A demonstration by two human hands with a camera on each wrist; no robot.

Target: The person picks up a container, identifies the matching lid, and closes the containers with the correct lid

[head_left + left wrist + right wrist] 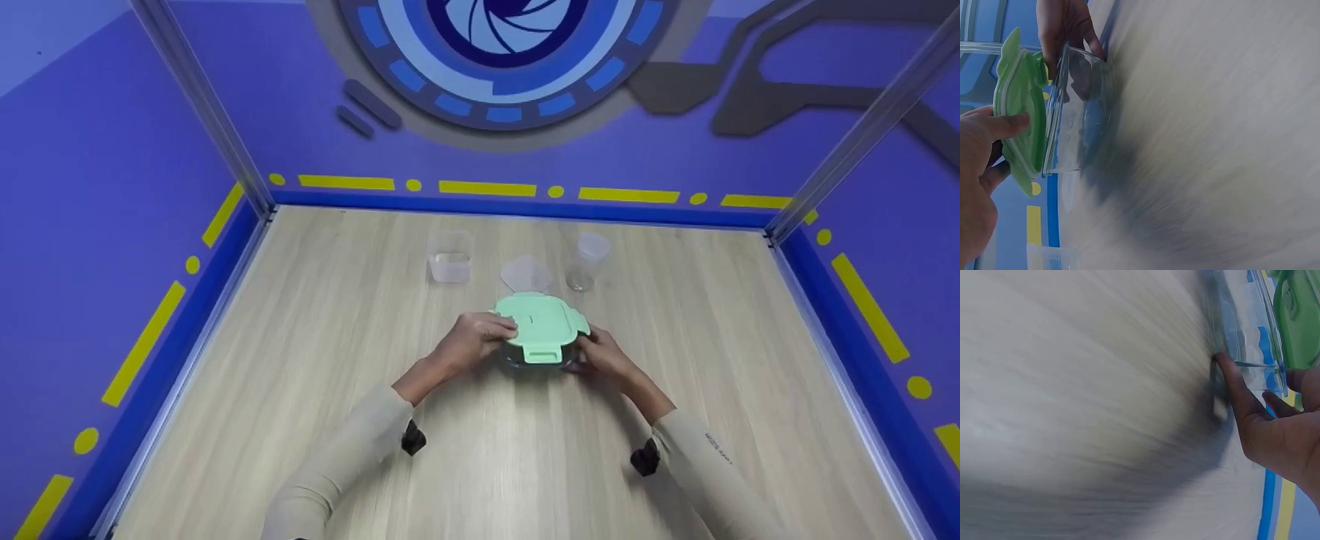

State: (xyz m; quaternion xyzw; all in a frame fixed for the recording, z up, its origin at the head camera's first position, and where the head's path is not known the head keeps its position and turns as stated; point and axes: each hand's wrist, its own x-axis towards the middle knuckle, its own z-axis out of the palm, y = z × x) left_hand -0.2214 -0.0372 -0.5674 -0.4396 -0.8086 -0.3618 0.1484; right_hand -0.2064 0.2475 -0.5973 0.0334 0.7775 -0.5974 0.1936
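A clear container [541,358] with a green lid [538,322] sits upright mid-table, lid facing up, one latch tab toward the person — its footprint is about as wide as deep, no clear long axis. The left hand [476,341] curls over the lid's left edge, thumb on top; the right hand [600,356] cups the container's right wall, fingers bent against it. Behind stand 3 clear items: a square tub [450,259], a loose lid [526,274] just beyond, and a cup [586,261]. The wooden table [300,375] lies open left, right and front — walls bound its edges.
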